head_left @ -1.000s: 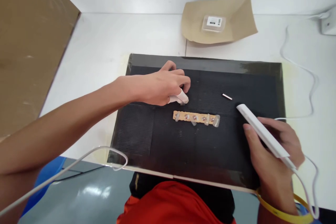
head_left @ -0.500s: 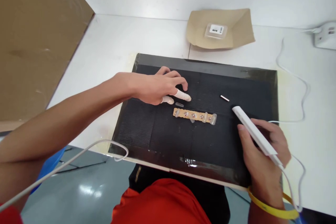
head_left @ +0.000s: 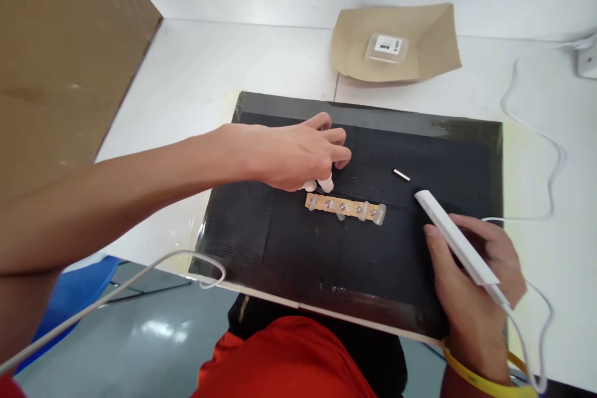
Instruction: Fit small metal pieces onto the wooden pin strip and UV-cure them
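Observation:
Over the black mat (head_left: 298, 261), my left hand (head_left: 303, 152) has its thumb and index finger, both in white finger covers, closed around a small clear nail tip (head_left: 319, 189), mostly hidden between them. The other fingers are bent and spaced apart. Just below these fingertips lies a tan strip (head_left: 321, 201) with silvery dots and several clear nail tips on it. On the right, my right hand (head_left: 480, 286) is wrapped around a white wand-shaped device (head_left: 457, 239) with a cable at its lower end. Its far end points up and left.
A small metal bar (head_left: 402, 175) lies on the mat above the wand. Behind the mat, a brown paper tray (head_left: 433, 43) holds a clear labelled box (head_left: 386, 48). White cables (head_left: 557, 174) run along the right side, and another cable (head_left: 140, 273) crosses at lower left.
My left hand has moved slightly right, and its thumb and index finger have closed on the clear nail tip that lay above the strip. My right hand still holds the wand.

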A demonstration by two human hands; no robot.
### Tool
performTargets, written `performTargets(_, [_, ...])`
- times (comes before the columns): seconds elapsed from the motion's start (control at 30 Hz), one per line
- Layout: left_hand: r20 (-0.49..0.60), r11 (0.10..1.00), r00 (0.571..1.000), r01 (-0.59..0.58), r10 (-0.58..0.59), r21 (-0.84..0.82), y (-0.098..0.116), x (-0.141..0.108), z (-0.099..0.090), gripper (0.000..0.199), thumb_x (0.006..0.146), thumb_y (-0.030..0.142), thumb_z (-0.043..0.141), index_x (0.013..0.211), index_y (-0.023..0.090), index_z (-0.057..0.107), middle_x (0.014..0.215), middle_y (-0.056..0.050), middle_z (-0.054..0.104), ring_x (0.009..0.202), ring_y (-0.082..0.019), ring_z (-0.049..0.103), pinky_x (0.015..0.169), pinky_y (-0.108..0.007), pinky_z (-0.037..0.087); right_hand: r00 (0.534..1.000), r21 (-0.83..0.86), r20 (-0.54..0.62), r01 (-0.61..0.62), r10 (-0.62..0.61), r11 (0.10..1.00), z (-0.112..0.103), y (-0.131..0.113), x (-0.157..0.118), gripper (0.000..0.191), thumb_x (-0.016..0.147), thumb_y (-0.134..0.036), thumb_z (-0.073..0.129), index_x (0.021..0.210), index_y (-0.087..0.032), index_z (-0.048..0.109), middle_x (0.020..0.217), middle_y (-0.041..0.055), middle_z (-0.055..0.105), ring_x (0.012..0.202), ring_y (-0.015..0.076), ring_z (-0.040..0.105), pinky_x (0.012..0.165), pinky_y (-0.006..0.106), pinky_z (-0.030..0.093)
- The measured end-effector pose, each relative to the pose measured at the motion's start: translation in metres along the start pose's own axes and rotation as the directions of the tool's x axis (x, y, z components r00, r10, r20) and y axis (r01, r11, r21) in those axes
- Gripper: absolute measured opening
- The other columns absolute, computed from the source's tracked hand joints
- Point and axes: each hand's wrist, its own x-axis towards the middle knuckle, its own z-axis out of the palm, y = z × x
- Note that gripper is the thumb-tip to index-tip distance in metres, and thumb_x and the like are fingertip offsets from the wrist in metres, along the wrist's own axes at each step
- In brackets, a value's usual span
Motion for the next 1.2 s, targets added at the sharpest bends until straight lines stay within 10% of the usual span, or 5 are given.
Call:
performTargets(0.57, [-0.402, 0.961, 0.873, 0.255, -0.278, -0.110, 0.015, -0.050, 0.063, 0.035, 0.106, 0.025, 0.048, 0.128, 0.034, 0.073, 0.151, -0.009, 0.062, 0.142, -0.034, 0.049, 0.115, -0.059, 0.028, 0.990, 0.074, 0.123, 0.059, -0.068, 0.995, -0.004, -0.004, 0.003, 0.024, 0.092, -0.048, 0.073, 0.101, -0.026, 0.072, 0.099, 0.0066, 0.070, 0.088, 0.0243, 0.065, 0.083, 0.038, 0.052])
performTargets(1.2, [-0.535, 0.983, 0.827, 0.176, -0.172, -0.045, 0.012, -0.036, 0.072, 0.013, 0.099, 0.023, 0.065, 0.097, 0.024, 0.078, 0.141, -0.007, 0.070, 0.141, -0.033, 0.051, 0.115, -0.057, 0.025, 0.990, 0.059, 0.096, 0.100, -0.106, 0.993, -0.001, 0.000, 0.001, 0.030, 0.092, -0.048, 0.072, 0.105, -0.021, 0.072, 0.101, 0.0061, 0.070, 0.087, 0.0205, 0.064, 0.083, 0.034, 0.051])
